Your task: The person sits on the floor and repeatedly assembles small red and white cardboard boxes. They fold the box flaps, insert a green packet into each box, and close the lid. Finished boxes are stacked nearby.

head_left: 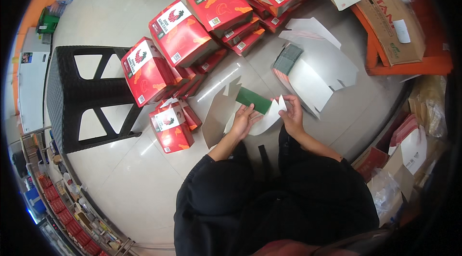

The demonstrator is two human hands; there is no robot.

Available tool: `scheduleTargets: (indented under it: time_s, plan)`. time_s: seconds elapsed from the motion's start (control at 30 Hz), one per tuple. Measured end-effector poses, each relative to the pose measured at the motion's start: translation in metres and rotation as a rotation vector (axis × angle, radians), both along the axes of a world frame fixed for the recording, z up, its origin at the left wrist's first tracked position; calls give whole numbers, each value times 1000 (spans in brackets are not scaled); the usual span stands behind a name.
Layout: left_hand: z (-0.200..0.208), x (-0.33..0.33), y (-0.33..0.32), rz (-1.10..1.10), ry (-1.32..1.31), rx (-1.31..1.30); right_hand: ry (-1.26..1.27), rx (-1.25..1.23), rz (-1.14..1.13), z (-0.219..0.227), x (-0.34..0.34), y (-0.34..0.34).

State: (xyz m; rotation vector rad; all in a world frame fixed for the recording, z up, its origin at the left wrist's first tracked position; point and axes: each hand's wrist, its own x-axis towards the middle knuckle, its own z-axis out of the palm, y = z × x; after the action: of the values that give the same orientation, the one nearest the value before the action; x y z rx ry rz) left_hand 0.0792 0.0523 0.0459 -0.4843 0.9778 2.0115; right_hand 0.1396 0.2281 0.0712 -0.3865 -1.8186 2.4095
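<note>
In front of my knees is a partly opened paperboard carton point(216, 120), its pale inner side showing. My left hand point(244, 120) is closed, with the thumb pressed on a flat green card point(253, 100) lying against the carton. My right hand point(291, 114) pinches a white pointed flap at the carton's right end. Ahead to the right, a stack of dark green cards point(288, 58) rests on flat carton blanks point(313, 75), white side up. The fingers under the carton are partly hidden.
Folded red-and-white food boxes point(182, 32) are piled ahead to the left, one smaller box point(172, 130) nearer. A black plastic stool point(86, 99) lies tipped at left. At right are a brown cardboard carton point(385, 15) on an orange surface and bagged packaging point(385, 191).
</note>
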Motion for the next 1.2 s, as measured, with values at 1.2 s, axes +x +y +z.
scheduleTargets:
  time_s: [1.2]
  plan:
    - [36, -10, 5, -130, 565, -5, 19, 405, 214, 51, -35, 4]
